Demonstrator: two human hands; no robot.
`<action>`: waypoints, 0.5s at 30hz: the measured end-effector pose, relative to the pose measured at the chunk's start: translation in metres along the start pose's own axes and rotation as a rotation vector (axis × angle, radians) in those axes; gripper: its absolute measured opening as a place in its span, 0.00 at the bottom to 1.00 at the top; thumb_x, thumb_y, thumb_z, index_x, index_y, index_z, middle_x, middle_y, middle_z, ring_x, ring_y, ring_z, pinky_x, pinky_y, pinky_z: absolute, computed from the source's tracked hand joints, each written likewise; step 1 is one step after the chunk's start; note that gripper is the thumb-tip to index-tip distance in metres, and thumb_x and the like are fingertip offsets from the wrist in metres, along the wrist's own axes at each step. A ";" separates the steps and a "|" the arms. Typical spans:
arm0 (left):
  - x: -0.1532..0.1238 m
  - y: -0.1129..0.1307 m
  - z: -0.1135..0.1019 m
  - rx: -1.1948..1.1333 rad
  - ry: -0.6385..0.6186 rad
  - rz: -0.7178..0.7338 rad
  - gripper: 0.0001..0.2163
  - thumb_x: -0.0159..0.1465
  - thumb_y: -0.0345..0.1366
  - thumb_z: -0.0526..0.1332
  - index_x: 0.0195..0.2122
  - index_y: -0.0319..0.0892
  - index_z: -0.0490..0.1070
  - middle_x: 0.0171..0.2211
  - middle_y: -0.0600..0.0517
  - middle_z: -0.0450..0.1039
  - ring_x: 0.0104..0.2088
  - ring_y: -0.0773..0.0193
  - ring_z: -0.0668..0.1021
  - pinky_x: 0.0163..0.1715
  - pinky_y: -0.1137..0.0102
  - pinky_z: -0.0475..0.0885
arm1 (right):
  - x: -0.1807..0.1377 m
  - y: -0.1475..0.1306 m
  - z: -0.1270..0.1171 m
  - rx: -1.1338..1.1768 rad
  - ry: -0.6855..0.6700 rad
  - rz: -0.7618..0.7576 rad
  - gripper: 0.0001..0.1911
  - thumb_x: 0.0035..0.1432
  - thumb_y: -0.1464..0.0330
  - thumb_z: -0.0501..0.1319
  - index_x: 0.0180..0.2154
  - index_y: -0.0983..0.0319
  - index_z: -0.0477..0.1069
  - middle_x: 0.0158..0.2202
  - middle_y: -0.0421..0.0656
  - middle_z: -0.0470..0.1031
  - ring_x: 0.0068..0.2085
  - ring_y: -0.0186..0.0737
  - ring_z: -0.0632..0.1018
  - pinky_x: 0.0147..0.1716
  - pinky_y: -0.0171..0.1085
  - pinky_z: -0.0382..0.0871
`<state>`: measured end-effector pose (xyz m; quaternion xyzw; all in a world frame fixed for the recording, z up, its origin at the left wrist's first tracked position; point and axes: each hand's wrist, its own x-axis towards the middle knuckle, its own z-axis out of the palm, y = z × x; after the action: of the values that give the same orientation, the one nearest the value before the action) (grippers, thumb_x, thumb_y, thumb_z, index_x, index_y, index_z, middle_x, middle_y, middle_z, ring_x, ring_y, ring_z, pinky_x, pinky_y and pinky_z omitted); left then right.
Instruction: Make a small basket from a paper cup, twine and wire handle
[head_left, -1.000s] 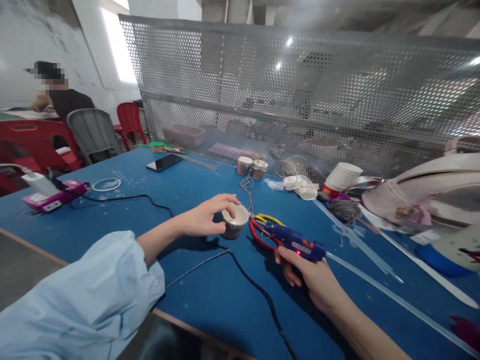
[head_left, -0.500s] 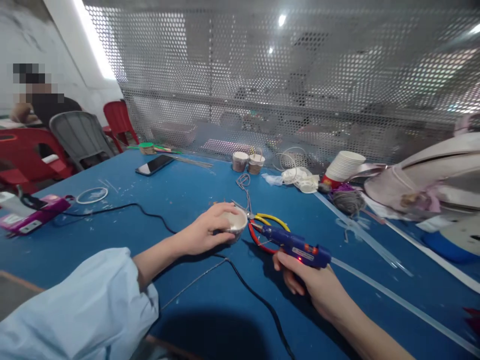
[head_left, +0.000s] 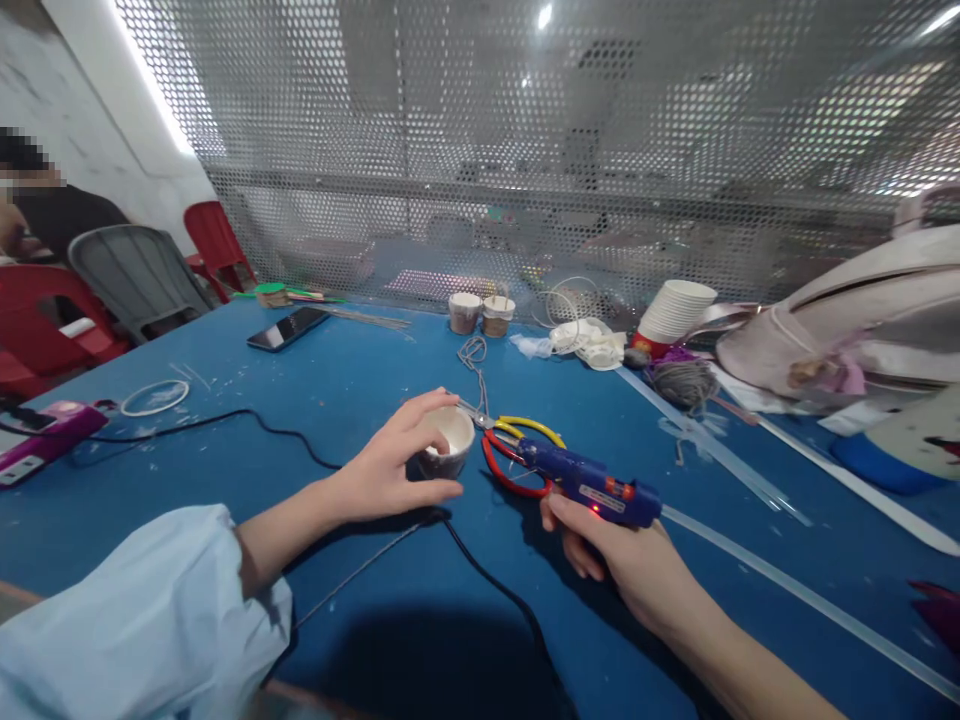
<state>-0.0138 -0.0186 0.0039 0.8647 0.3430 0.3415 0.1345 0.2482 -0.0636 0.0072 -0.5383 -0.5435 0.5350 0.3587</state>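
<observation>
A small round cup with a whitish interior and a darker outer wall (head_left: 454, 440) is set upright near the middle of the blue-topped table (head_left: 390, 370), partly enclosed by the left hand (head_left: 382, 460). For good control, the cup would best be steadied low on its outer wall, with the fingertip that is dipped over the rim kept clear of any heated metal. The dark-blue plastic glue gun with a lit red lamp (head_left: 577, 480) would best be held level, its nozzle directed away from the left fingers and clear of the metal hand tool with red and yellow handles (head_left: 484, 421), beside which its tip is poised. Slack is also best left in the black cable (head_left: 487, 571), so that nothing is snagged. As for pose, the left hand is extended from the lower left, its fingers spread and unclenched around the cup, the thumb stretched along the near side; whether any pressure is applied cannot be told. The light-blue fabric sleeve (head_left: 165, 600) is bunched above the left wrist. The gun's grip is clasped by the right hand (head_left: 615, 545), with fingers curled beneath the body; the trigger is hidden, so whether it is squeezed cannot be told
</observation>
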 end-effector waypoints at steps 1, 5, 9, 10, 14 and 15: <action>0.000 0.003 0.001 0.045 0.051 -0.009 0.06 0.62 0.38 0.62 0.34 0.41 0.69 0.60 0.40 0.63 0.63 0.48 0.62 0.59 0.50 0.61 | -0.001 0.000 0.001 -0.010 0.002 -0.003 0.20 0.55 0.52 0.61 0.24 0.62 0.71 0.10 0.34 0.59 0.15 0.31 0.62 0.19 0.33 0.56; 0.004 0.016 0.012 0.313 0.240 -0.043 0.10 0.68 0.37 0.53 0.32 0.41 0.71 0.47 0.44 0.73 0.52 0.54 0.72 0.57 0.53 0.62 | -0.001 -0.001 0.008 0.006 0.021 0.011 0.19 0.55 0.53 0.61 0.24 0.62 0.71 0.10 0.34 0.59 0.15 0.31 0.62 0.20 0.33 0.57; 0.011 0.021 0.025 0.513 0.226 0.005 0.12 0.67 0.38 0.55 0.28 0.40 0.70 0.33 0.48 0.73 0.38 0.59 0.74 0.56 0.53 0.63 | 0.001 -0.003 0.013 0.088 0.030 -0.033 0.19 0.55 0.53 0.61 0.24 0.62 0.70 0.11 0.34 0.59 0.15 0.30 0.62 0.19 0.32 0.58; 0.012 0.020 0.028 0.530 0.210 0.004 0.13 0.68 0.38 0.54 0.27 0.41 0.70 0.31 0.49 0.72 0.36 0.60 0.73 0.55 0.54 0.64 | 0.002 -0.004 0.014 0.103 0.033 -0.049 0.19 0.55 0.53 0.61 0.24 0.62 0.70 0.11 0.34 0.59 0.15 0.30 0.62 0.19 0.32 0.58; 0.012 0.011 0.032 0.465 0.162 -0.010 0.14 0.68 0.36 0.53 0.24 0.41 0.67 0.28 0.50 0.70 0.35 0.61 0.71 0.54 0.56 0.64 | 0.002 -0.007 0.015 0.122 0.042 -0.086 0.18 0.54 0.54 0.61 0.24 0.62 0.69 0.11 0.33 0.59 0.15 0.30 0.62 0.18 0.32 0.58; 0.011 0.010 0.031 0.433 0.158 -0.016 0.14 0.68 0.35 0.54 0.24 0.41 0.66 0.29 0.51 0.69 0.35 0.61 0.71 0.55 0.56 0.64 | 0.002 -0.008 0.015 0.112 0.046 -0.088 0.18 0.54 0.54 0.61 0.24 0.62 0.70 0.11 0.33 0.59 0.15 0.30 0.62 0.18 0.32 0.58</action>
<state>0.0183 -0.0179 -0.0086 0.8411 0.4248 0.3255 -0.0787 0.2317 -0.0639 0.0122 -0.5052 -0.5275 0.5356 0.4238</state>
